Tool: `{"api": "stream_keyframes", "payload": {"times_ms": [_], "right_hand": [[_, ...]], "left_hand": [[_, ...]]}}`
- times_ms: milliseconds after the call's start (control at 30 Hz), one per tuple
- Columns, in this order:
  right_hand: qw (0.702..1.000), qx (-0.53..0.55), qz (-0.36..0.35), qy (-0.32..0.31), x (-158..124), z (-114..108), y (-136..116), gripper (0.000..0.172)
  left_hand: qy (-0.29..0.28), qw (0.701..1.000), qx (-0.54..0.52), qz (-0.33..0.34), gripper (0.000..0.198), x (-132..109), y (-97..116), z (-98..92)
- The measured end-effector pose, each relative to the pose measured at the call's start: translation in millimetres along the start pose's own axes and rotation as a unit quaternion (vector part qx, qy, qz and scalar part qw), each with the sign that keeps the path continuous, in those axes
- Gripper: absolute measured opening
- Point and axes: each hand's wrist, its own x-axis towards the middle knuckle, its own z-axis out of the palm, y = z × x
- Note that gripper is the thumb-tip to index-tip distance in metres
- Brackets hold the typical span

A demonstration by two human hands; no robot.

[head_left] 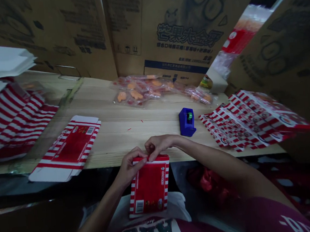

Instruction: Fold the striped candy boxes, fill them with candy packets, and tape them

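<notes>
A folded-up red box with red and white striped edges (149, 186) stands upright on my lap, just below the table's front edge. My left hand (130, 165) grips its top left corner with fingers curled over the flap. My right hand (158, 145) is closed in a pinch on the box's top edge, fingertips meeting those of the left hand. What the pinch holds besides the flap is too small to see.
On the wooden table (123, 127) lie flat striped box blanks (68, 147), a fanned pile of blanks (249, 121) at the right, a blue tape dispenser (187, 121), clear bags of orange pieces (147, 88), and striped stacks (12, 116) at the left. Large cardboard cartons (180, 31) wall the back.
</notes>
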Motion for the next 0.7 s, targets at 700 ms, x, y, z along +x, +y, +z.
{"api": "stream_keyframes", "payload": {"times_ms": [700], "right_hand": [[0.885, 0.325, -0.229, 0.240, -77.0, 23.0, -26.8, 0.041]], "left_hand": [[0.095, 0.948, -0.262, -0.154, 0.050, -22.5, 12.7, -15.9]]}}
